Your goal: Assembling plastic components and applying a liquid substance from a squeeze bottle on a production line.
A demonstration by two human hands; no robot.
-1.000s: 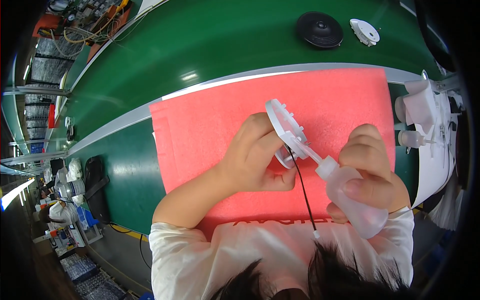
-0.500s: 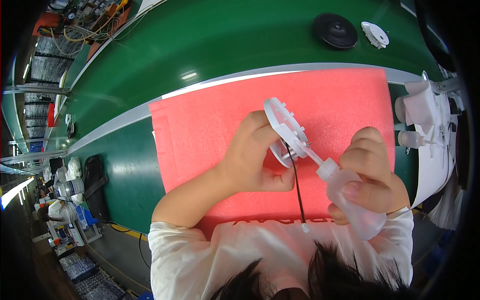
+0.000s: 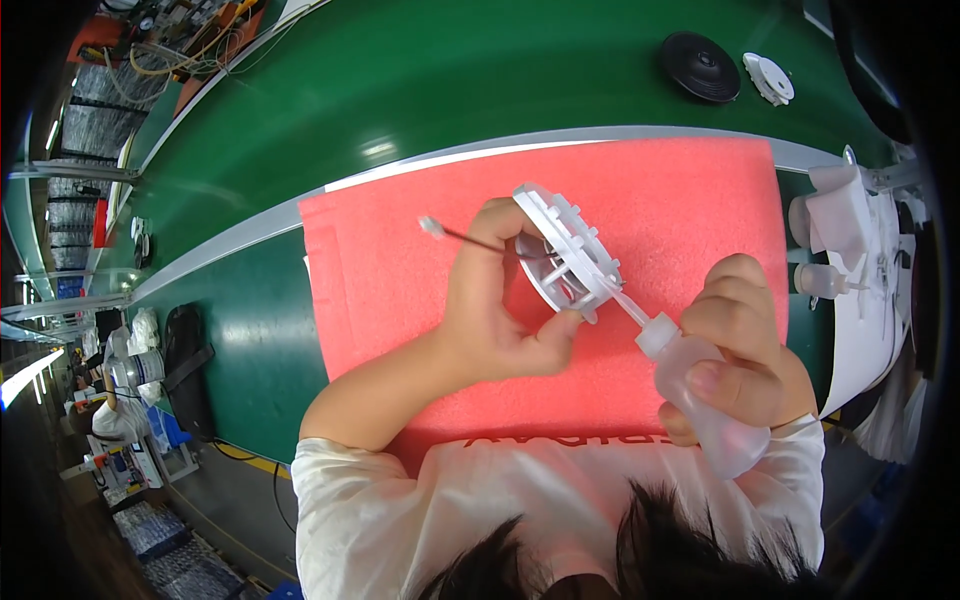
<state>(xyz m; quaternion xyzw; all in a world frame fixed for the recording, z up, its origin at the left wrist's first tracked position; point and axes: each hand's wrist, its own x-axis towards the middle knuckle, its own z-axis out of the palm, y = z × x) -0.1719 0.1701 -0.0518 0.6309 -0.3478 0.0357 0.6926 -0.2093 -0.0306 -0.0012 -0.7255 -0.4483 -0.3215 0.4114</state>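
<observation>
Above the pink foam mat (image 3: 400, 270), my left hand (image 3: 490, 320) grips a round white plastic housing (image 3: 575, 240) by its edge, tilted on its side. A dark cable (image 3: 475, 240) with a small white connector (image 3: 431, 227) at its end sticks out from the housing toward the left, passing over my fingers. My right hand (image 3: 740, 350) is wrapped round a translucent squeeze bottle (image 3: 700, 395). The bottle's thin nozzle (image 3: 628, 304) points up and left, its tip at the housing's lower right edge; I cannot tell whether anything is flowing out.
Beyond the mat, a black disc (image 3: 700, 67) and another white round part (image 3: 768, 79) lie on the green conveyor belt (image 3: 480, 70). At the right stand a second squeeze bottle (image 3: 822, 280) and a white container (image 3: 838, 205). A black pouch (image 3: 187, 370) lies at the left.
The housing has turned in my left hand, swinging its cable from hanging down to pointing left. The disc and white part on the belt have shifted right. The bottle has hardly moved.
</observation>
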